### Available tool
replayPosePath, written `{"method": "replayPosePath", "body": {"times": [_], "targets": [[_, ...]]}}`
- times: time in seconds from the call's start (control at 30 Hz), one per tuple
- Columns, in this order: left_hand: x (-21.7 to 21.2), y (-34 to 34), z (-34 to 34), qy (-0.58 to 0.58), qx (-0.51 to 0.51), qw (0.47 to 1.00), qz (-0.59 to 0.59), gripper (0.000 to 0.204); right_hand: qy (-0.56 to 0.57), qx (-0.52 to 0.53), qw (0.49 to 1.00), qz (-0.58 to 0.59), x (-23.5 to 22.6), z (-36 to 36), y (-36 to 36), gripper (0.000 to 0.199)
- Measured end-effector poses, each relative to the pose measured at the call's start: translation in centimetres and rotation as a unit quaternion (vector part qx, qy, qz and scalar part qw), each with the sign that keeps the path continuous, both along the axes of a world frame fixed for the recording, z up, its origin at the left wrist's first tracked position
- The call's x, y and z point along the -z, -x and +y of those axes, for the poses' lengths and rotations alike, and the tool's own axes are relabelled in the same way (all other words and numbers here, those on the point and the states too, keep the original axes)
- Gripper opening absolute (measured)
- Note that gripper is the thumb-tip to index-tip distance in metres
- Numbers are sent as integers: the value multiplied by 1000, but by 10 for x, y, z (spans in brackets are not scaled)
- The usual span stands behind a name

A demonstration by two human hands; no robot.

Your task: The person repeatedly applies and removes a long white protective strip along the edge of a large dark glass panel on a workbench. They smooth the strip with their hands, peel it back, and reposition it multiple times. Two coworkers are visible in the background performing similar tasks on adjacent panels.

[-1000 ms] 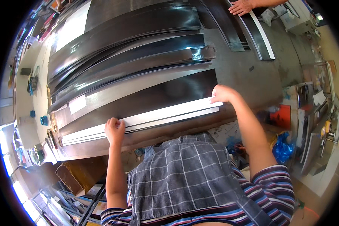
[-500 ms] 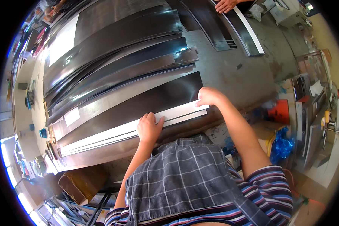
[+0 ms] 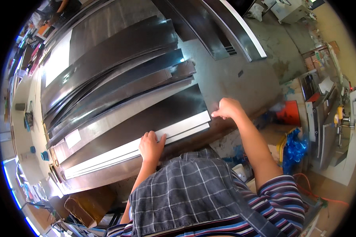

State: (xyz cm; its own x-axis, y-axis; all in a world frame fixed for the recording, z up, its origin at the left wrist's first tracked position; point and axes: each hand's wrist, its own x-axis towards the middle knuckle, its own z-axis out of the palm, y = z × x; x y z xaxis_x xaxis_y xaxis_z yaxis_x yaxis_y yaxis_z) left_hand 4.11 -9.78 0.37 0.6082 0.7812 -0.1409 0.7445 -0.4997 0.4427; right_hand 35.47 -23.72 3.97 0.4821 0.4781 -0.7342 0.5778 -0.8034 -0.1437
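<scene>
Two long white strips, a wider upper strip (image 3: 186,125) and a narrower lower strip (image 3: 188,133), lie side by side along a dark flat sheet (image 3: 174,106) on the metal-topped table (image 3: 221,75). My left hand (image 3: 150,147) rests on the strips around their middle, fingertips on the white surface and thumb spread away. Just beyond the right end of the upper strip, my right hand (image 3: 228,109) hovers apart from it. Its fingers are curled in with the thumb against them; whatever they may pinch is too small to make out.
Stacked dark sheets (image 3: 114,51) cover the table's far left, with a white paper piece (image 3: 73,138) near them. Dark panels (image 3: 213,39) lie at the far right. Scissors and tools (image 3: 55,172) sit at the left edge. A blue plastic bag (image 3: 294,152) is beside the table at right.
My right hand has come off the strip's right end and moved slightly right. My left hand stays on the strips. The other person's hand at the top right has left the view.
</scene>
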Motion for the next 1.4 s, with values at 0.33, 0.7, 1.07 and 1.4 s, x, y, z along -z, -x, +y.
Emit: {"method": "replayPosePath", "body": {"times": [0.33, 0.7, 1.07, 1.4], "targets": [[0, 23, 8, 96, -23, 990, -105, 14, -419, 295, 817, 263, -8, 44, 21, 29], [-10, 15, 33, 150, -89, 967, -186, 10, -472, 370, 765, 235, 45, 287, -122, 41], [-20, -6, 39, 200, -151, 947, -200, 11, -481, 242, 828, 155, 79, 342, -163, 35], [-16, -8, 37, 179, -107, 960, -187, 11, -595, -31, 741, -309, 67, 356, -128, 17]]}}
